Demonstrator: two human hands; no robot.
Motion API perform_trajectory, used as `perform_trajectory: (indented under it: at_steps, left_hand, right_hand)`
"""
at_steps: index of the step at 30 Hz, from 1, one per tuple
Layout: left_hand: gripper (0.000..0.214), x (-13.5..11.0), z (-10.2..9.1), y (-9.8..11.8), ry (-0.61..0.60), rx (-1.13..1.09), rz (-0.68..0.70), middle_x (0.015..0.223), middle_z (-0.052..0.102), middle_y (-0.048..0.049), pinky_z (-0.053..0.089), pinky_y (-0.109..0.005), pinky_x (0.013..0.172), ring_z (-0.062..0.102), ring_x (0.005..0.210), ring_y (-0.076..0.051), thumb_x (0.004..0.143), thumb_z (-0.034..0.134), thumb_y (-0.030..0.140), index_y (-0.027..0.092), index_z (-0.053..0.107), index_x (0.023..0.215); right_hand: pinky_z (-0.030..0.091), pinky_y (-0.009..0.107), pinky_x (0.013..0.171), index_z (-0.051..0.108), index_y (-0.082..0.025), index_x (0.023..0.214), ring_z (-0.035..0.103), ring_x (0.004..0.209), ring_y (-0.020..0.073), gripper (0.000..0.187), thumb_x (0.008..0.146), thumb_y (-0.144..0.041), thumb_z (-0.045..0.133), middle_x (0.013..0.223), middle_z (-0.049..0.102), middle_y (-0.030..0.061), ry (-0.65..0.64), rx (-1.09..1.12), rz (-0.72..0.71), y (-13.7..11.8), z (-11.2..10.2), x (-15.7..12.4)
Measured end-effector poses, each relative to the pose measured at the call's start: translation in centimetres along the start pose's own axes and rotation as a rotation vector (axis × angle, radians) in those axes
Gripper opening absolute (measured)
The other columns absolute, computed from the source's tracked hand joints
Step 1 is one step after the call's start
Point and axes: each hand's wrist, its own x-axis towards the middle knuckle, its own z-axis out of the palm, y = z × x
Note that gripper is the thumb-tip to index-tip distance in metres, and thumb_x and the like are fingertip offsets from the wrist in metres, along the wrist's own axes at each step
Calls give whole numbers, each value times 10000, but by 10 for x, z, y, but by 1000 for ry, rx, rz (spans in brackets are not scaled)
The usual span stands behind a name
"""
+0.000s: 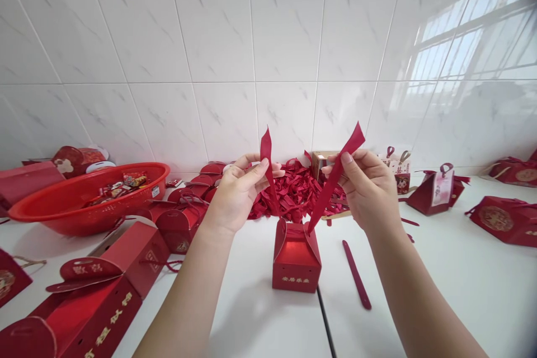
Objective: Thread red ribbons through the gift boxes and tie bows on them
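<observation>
A small red gift box with gold characters stands on the white table in front of me. A red ribbon runs through its top, both ends lifted upward. My left hand pinches the left end of the ribbon between thumb and fingers above the box. My right hand pinches the right end, which slants up and to the right. Both hands hover a little above the box, one on each side.
A pile of red ribbons lies behind the box by the tiled wall. One loose ribbon strip lies right of the box. A red basin with sweets and several flat red boxes sit left. More finished boxes stand right.
</observation>
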Motion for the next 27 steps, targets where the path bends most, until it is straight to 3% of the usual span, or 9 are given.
perform_trajectory:
  at_steps: [13,27]
  left_hand:
    - [189,0,-3,3,43,36,6,782,725,1,493,-311,845,694,848,-175,692,766,228,203,632,823]
    - [184,2,-17,14,121,14,15,723,686,32,522,-304,751,690,796,-173,673,774,208,217,632,790]
  right_hand:
    - [563,308,703,617,-214,786,682,786,174,193,764,-389,693,818,700,13,4,-78,54,-1,-1,0]
    - [553,299,659,572,-216,773,686,739,166,221,750,-390,706,762,684,-10,81,-41,23,-5,-6,6]
